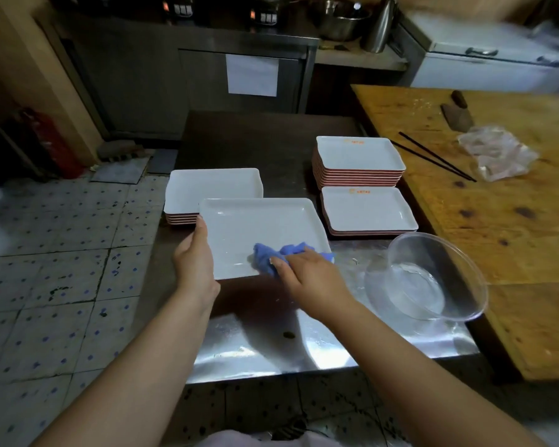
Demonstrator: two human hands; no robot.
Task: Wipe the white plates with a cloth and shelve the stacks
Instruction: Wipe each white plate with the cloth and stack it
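A white rectangular plate (259,227) is held a little above the steel table (259,350). My left hand (196,256) grips its left edge. A bunched blue cloth (271,256) lies on the plate's near right part, gripped by my right hand (310,275). Behind the plate on the left is a short stack of white plates (213,185). To the right stand a tall stack (357,156) and, nearer, a low stack (367,209).
A clear plastic bowl (433,279) with some water sits at the table's right. The wooden table (513,221) beyond it carries black chopsticks (436,156), a cleaver (459,114) and a plastic bag (497,153). Tiled floor lies to the left.
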